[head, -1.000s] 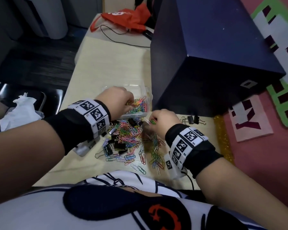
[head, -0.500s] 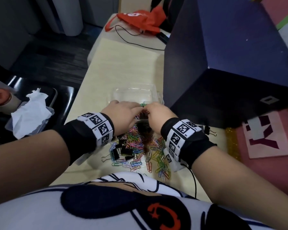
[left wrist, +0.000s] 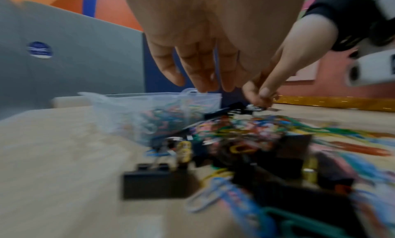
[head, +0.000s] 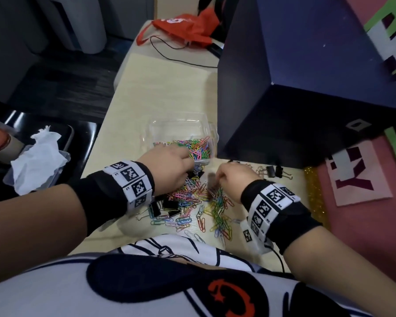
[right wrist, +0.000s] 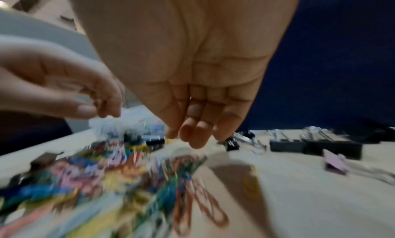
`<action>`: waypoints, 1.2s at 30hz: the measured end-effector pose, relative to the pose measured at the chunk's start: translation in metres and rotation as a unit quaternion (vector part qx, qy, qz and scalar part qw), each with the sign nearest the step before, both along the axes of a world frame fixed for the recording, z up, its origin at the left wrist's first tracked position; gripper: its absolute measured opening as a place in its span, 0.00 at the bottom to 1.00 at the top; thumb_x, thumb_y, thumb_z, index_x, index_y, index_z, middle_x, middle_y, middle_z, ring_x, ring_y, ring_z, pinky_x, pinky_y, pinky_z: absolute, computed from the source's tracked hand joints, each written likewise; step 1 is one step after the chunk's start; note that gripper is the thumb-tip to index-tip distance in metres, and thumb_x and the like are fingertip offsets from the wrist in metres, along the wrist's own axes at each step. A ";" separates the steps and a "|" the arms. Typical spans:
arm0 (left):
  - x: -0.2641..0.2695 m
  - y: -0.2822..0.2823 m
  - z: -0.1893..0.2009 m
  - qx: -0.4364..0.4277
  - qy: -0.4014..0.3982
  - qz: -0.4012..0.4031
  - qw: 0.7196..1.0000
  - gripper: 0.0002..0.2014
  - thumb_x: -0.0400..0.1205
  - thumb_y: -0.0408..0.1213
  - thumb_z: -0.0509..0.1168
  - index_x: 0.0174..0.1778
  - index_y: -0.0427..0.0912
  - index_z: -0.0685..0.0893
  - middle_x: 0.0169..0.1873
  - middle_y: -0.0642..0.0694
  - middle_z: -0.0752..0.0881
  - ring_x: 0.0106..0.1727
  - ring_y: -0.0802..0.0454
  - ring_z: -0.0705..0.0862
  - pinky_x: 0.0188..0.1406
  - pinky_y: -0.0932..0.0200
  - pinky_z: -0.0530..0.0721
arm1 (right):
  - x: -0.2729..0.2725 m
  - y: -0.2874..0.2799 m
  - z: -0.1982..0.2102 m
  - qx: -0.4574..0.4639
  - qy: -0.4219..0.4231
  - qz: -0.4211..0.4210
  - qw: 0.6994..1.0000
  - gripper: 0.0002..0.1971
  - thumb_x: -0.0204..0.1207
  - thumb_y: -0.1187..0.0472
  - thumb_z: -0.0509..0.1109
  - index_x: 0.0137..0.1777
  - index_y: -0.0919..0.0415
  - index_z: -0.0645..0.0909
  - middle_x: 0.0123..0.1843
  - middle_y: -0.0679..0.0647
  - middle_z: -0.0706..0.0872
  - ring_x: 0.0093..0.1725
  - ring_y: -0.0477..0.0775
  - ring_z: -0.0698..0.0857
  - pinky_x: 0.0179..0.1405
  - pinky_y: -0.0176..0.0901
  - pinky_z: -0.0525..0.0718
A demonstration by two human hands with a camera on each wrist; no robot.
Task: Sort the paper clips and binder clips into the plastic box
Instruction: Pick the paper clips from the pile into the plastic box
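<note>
Paper clips (head: 212, 202) heaped under hands | left hand (head: 167, 170) relaxed | right hand (head: 232, 179) relaxed

Dimly, evenly lit indoors. Showing soft shadows beneath both wrists in the head view, lines bowing at its edges. Smearing heavily with motion blur in both wrist views, the nearest paper clips (left wrist: 245, 140) dissolving into coloured streaks.

A clear plastic box (head: 205, 130) sits mid-frame, colourful paper clips (head: 198, 148) piled in its right part. More paper clips (head: 206, 202) and black binder clips (head: 169, 205) lie scattered just below it; 2 black binder clips (head: 273, 172) rest to the right.
</note>
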State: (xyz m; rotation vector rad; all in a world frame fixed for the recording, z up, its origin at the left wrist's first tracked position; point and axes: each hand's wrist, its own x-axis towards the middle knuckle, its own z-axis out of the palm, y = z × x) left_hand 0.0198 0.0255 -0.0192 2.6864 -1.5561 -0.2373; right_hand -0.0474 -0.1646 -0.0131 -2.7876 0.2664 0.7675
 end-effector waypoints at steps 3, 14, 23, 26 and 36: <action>-0.019 -0.013 0.002 0.069 0.059 -0.056 0.994 0.15 0.81 0.45 0.58 0.62 0.47 0.80 0.55 0.46 0.80 0.57 0.43 0.80 0.51 0.50 0.81 | -0.023 0.002 -0.018 0.015 0.009 0.029 0.999 0.25 0.76 0.69 0.59 0.69 0.45 0.75 0.69 0.51 0.73 0.68 0.57 0.75 0.68 0.46 0.74; -0.038 -0.025 -0.005 0.214 0.041 -0.107 0.970 0.32 0.72 0.63 0.67 0.69 0.53 0.71 0.66 0.46 0.71 0.62 0.43 0.72 0.59 0.45 0.74 | -0.068 -0.009 -0.014 -0.007 0.010 -0.041 0.999 0.36 0.67 0.53 0.77 0.73 0.49 0.65 0.68 0.54 0.67 0.65 0.59 0.77 0.63 0.52 0.81; -0.052 -0.046 -0.012 0.202 0.039 -0.047 0.977 0.31 0.75 0.52 0.70 0.71 0.47 0.69 0.64 0.44 0.75 0.62 0.41 0.76 0.58 0.44 0.75 | -0.077 0.009 -0.029 0.056 0.009 -0.074 0.996 0.41 0.63 0.50 0.82 0.73 0.49 0.63 0.65 0.54 0.62 0.57 0.59 0.80 0.61 0.51 0.82; -0.051 -0.050 -0.012 0.179 0.037 -0.045 0.982 0.18 0.80 0.37 0.62 0.66 0.43 0.74 0.58 0.42 0.79 0.55 0.40 0.81 0.49 0.48 0.76 | -0.073 0.012 -0.032 0.066 -0.032 -0.059 0.995 0.23 0.72 0.57 0.74 0.66 0.54 0.72 0.62 0.55 0.66 0.54 0.62 0.80 0.59 0.50 0.81; -0.046 -0.046 -0.014 0.139 0.061 -0.044 0.987 0.12 0.81 0.33 0.59 0.59 0.42 0.79 0.51 0.43 0.81 0.49 0.40 0.83 0.47 0.46 0.84 | -0.057 0.004 -0.031 0.038 -0.070 -0.095 0.992 0.14 0.77 0.68 0.62 0.59 0.56 0.80 0.58 0.58 0.76 0.54 0.62 0.82 0.47 0.40 0.75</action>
